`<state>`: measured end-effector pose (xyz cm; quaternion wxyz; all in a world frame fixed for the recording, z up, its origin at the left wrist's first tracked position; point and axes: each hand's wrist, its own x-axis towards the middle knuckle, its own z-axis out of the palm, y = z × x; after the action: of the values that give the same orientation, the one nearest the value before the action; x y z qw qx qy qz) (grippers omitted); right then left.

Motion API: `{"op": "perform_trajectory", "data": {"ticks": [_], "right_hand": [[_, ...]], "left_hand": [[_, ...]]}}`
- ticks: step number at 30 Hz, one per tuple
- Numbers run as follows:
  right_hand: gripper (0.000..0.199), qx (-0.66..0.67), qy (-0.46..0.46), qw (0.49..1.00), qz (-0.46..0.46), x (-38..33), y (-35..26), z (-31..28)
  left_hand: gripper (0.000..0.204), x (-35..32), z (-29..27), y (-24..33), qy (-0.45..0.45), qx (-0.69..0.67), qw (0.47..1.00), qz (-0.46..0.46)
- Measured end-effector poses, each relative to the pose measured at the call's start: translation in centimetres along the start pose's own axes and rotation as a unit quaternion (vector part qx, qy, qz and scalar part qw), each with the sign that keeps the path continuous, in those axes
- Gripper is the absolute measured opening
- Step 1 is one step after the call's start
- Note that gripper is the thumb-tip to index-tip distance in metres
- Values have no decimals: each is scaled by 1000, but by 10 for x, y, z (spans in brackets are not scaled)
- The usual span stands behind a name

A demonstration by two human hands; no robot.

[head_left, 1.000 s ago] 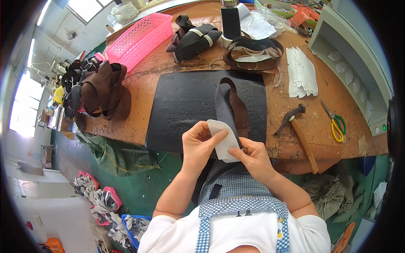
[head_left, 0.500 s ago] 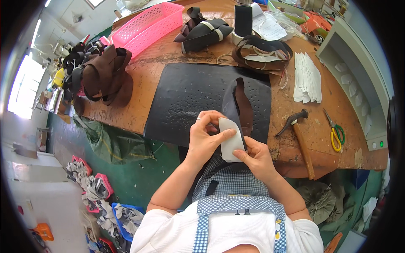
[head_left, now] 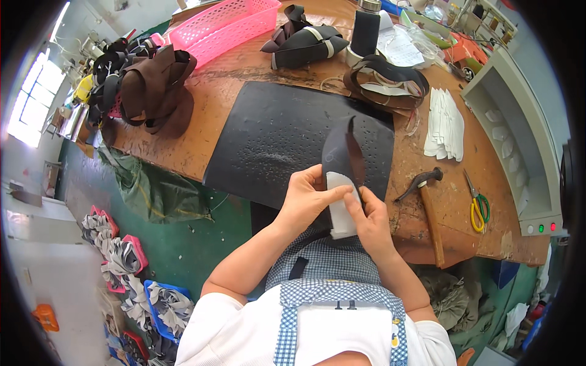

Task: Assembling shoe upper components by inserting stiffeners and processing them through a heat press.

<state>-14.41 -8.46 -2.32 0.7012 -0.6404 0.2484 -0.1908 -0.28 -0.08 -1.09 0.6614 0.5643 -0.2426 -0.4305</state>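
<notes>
Above my lap, at the near edge of the black mat [head_left: 268, 134], a curved leather piece [head_left: 336, 149], like a shoe upper, stands up between my hands. Its facing side is dark grey, and a brown strip of it curls behind. A white stiffener piece [head_left: 343, 224] with a rounded top lies against its lower part. My left hand [head_left: 309, 196] pinches both from the left, thumb on the white piece and fingers behind. From the right, my right hand [head_left: 371, 221] grips the same edge, its thumb close to the left thumb's tip. Some fingers are hidden behind the leather.
Right of the mat lie a hammer [head_left: 432, 219], scissors [head_left: 477, 207] and a stack of white pieces [head_left: 444, 125]. A grey machine [head_left: 519, 140] borders the table's right side. Brown leather pieces [head_left: 155, 91] are heaped left; a pink basket [head_left: 226, 30] and black bottle [head_left: 364, 30] stand behind.
The white piece now sits straighter against the leather, its lower end lower down. My right thumb has moved up toward the left thumb. The whole view has shifted slightly.
</notes>
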Motion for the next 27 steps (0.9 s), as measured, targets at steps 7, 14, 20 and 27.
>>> {"op": "perform_trajectory", "data": {"ticks": [7, 14, 20, 27], "right_hand": [[40, -136, 58, 983, -106, 16, -16, 7], [40, -40, 45, 996, -65, 26, -22, 3], [42, 4, 71, 992, -100, 45, -26, 1], [49, 16, 95, 992, -87, 64, -25, 7]], "left_hand": [[17, 24, -20, 3, 0, -206, 976, -76], [24, 24, -23, 14, -58, -216, 973, -59], [23, -9, -1, 14, -114, -48, 991, -43], [15, -7, -1, 13, -55, 19, 997, 42]]}}
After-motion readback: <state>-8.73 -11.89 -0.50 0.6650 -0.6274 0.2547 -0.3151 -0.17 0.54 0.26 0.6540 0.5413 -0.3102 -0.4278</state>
